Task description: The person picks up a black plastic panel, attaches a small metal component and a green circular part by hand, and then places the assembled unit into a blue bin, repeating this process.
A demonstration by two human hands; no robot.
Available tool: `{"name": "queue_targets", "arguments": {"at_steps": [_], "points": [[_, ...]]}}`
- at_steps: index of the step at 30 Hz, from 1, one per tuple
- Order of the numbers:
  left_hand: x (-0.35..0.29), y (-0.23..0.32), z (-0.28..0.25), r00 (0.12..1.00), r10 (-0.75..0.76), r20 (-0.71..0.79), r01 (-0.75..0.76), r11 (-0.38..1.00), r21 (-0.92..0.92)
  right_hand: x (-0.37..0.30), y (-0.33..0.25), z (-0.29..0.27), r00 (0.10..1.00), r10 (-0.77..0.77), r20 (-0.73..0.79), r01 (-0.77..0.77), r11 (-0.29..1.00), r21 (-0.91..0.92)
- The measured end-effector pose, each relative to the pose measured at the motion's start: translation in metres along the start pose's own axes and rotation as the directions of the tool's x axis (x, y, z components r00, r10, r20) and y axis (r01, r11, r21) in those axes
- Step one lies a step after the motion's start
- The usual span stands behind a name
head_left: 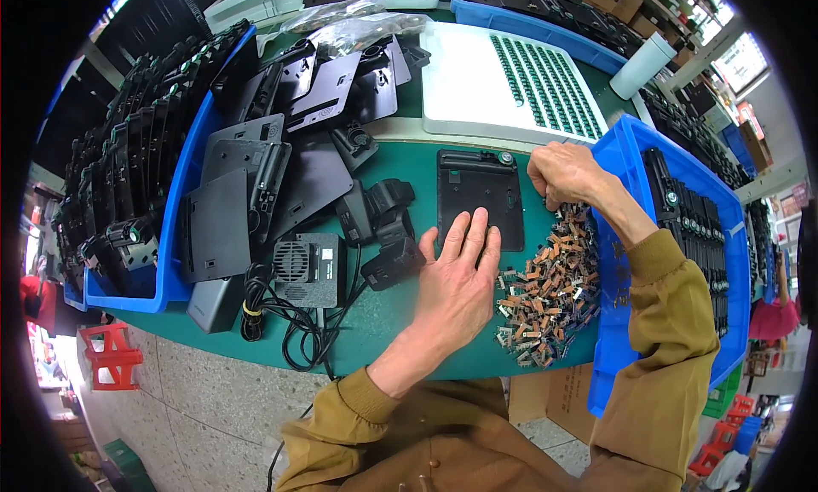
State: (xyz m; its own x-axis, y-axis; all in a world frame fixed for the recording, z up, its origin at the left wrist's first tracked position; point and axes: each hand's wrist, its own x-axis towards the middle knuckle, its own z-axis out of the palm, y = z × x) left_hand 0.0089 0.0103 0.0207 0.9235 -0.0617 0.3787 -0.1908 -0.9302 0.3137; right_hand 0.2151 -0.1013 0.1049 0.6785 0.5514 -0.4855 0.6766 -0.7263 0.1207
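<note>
A black rectangular plastic housing (477,194) lies on the green table mat, with a cylindrical ridge and a small round greenish part along its far edge. My left hand (457,289) rests flat on its near end, fingers stretched out. Just beyond the housing's far right corner, my right hand (567,173) is closed with curled fingertips pointing down. Whatever those fingertips hold, if anything, is hidden. Directly below that hand spreads a heap of small brown-and-metal components (550,292), beside the housing's right edge.
A blue bin (613,236) of black housings stands to the right, another blue bin (183,194) to the left. Black panels (311,185) pile up left of centre, near a black boxy device (308,270) with cables. Behind lies a white tray (464,83) with rows of small green parts.
</note>
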Motion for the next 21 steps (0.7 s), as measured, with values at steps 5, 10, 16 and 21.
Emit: {"name": "queue_targets", "arguments": {"at_steps": [5, 10, 16, 21], "points": [[0.000, 0.001, -0.001, 1.000, 0.013, 0.006, -0.013, 1.000, 0.008, -0.001, 0.007, -0.004, 0.988, -0.077, -0.132, 0.105, 0.968, 0.229], [-0.001, 0.000, -0.001, 1.000, -0.001, -0.015, 0.001, 1.000, -0.003, -0.002, 0.003, -0.004, 0.962, -0.164, -0.219, 0.256, 0.823, 0.507], [-0.002, -0.001, 0.002, 1.000, 0.008, -0.009, -0.008, 1.000, -0.011, -0.015, -0.007, 0.003, 0.959, -0.094, -0.267, 0.242, 0.761, 0.602], [-0.001, -0.001, 0.001, 1.000, 0.015, -0.027, -0.016, 1.000, -0.016, -0.017, -0.009, 0.008, 0.933, -0.177, -0.313, 0.331, 0.763, 0.555]]}}
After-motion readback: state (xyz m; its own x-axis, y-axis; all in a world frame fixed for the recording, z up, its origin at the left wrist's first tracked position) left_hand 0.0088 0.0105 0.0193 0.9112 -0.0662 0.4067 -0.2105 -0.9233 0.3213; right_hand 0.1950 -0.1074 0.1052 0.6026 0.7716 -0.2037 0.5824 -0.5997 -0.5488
